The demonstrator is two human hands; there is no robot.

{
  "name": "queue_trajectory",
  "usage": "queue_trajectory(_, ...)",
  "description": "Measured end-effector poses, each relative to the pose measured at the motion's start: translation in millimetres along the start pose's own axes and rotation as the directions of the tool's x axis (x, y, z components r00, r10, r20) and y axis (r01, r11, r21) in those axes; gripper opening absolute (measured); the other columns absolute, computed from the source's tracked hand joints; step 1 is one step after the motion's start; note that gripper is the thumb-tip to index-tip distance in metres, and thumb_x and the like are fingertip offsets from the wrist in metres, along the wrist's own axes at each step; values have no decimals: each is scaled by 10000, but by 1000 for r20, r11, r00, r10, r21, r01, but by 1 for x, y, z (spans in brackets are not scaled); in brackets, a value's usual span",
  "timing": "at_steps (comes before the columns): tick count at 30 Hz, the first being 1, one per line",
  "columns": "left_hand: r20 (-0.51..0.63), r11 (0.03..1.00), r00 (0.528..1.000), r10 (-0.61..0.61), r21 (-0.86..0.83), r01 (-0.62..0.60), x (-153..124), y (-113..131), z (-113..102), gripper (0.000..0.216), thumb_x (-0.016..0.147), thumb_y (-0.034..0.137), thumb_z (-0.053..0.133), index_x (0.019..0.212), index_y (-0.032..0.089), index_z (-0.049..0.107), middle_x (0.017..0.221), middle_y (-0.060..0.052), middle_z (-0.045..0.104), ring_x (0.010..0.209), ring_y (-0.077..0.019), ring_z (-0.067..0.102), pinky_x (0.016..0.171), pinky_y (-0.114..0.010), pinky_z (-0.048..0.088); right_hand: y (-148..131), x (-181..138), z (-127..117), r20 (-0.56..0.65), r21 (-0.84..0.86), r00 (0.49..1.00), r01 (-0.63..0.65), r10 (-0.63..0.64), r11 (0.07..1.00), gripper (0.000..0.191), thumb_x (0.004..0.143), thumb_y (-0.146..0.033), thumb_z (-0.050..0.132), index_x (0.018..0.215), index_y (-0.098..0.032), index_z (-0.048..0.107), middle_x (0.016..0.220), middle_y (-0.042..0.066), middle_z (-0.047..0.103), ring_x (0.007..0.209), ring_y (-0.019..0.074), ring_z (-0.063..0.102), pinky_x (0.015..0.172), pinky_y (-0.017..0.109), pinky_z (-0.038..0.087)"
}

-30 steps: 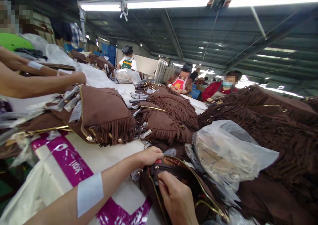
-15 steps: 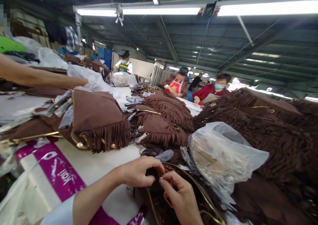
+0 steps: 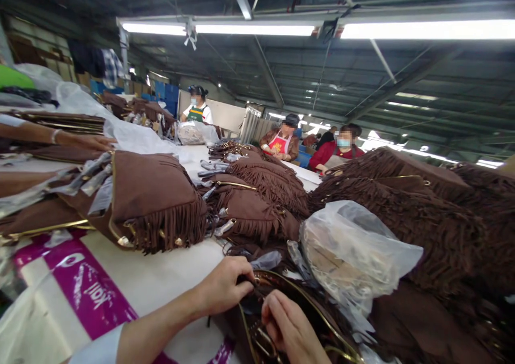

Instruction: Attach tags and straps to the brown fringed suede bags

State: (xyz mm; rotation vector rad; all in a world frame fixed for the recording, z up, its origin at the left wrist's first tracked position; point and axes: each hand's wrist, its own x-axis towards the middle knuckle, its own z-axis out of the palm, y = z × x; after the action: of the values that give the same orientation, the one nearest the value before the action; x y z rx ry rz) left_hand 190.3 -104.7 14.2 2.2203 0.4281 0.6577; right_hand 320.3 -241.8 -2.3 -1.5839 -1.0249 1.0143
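An unzipped brown bag (image 3: 317, 309) with gold zipper edges lies in front of me at the bottom of the head view, its dark inside showing. My left hand (image 3: 225, 286) is closed at the far left part of its opening, with thumb and fingers pinched on the bag's edge. Over the opening, my right hand (image 3: 293, 326) is closed with its fingers curled together. What it holds, if anything, is hidden. Gold-coloured metal shows inside the bag beside the right fingers.
Brown fringed bags lie at the left (image 3: 155, 198) and in a heap (image 3: 426, 214) at the right. A clear plastic bag (image 3: 354, 246) of small pieces sits beside my work. A co-worker's hand (image 3: 86, 140) reaches in at the left. Purple printed plastic (image 3: 90, 289) lies on the table (image 3: 161, 270).
My right hand has drawn slightly apart from the left and its fingers have curled in. The co-worker's arm at the left has pulled back from the plastic sheet, and a second forearm shows.
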Motion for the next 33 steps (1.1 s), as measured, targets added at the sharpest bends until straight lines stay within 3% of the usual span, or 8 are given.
queue_trajectory(3,-28,1000,1000,-4,-16,4,-1,2,4,138,640,38,576,693,162,605,724,18,614,721,-138,558,700,-227,387,4,4,9,-110,-189,992,33,-54,981,664,755,-873,376,632,-226,464,567,-22,450,488,125,381,460,265,278)
queue_trajectory(6,-19,1000,1000,-6,-29,5,-2,3,6,130,642,45,569,696,163,576,725,19,612,722,-141,551,694,-231,384,-3,3,14,-87,-224,991,84,-106,971,558,818,-756,481,676,-217,488,561,-30,469,519,134,423,497,264,310)
queue_trajectory(9,0,999,1000,-10,-46,10,-2,3,5,117,661,64,565,716,167,567,733,17,608,730,-147,548,689,-238,385,-14,0,8,-118,-38,976,179,-183,983,496,853,-678,551,958,-193,567,620,-53,507,494,98,371,482,229,285)
queue_trajectory(11,21,998,999,34,-62,-33,-2,4,4,161,649,48,545,753,169,567,758,14,601,743,-148,542,689,-239,386,-20,-1,2,-224,195,959,216,-171,957,598,850,-723,515,1165,-216,526,747,-36,565,464,69,302,438,203,231)
queue_trajectory(16,107,955,949,296,-47,-293,-7,6,7,336,629,-26,446,816,191,621,884,1,621,881,-154,561,811,-270,381,-28,6,-2,-352,583,936,216,3,783,835,715,-884,474,1197,-203,508,809,3,617,435,44,252,380,158,124)
queue_trajectory(22,157,938,927,341,7,-346,-11,11,14,242,613,2,505,725,192,605,797,19,629,854,-152,573,843,-303,367,-24,15,15,-496,489,868,295,-16,821,803,716,-863,508,1136,-180,528,636,-48,605,350,12,207,352,139,134)
queue_trajectory(28,170,899,899,403,112,-424,-15,25,14,285,617,54,674,846,196,583,890,9,606,973,-194,538,1099,-432,202,-17,19,13,-560,436,829,300,-5,848,746,759,-838,480,1063,-161,558,633,-38,616,363,27,257,363,154,157)
queue_trajectory(33,39,909,917,396,125,-398,-15,32,27,267,731,243,791,881,193,576,838,6,622,881,-190,530,876,-341,349,-12,20,16,-592,329,805,283,-36,901,780,753,-854,458,1051,-142,574,639,-25,613,429,72,362,402,194,260)
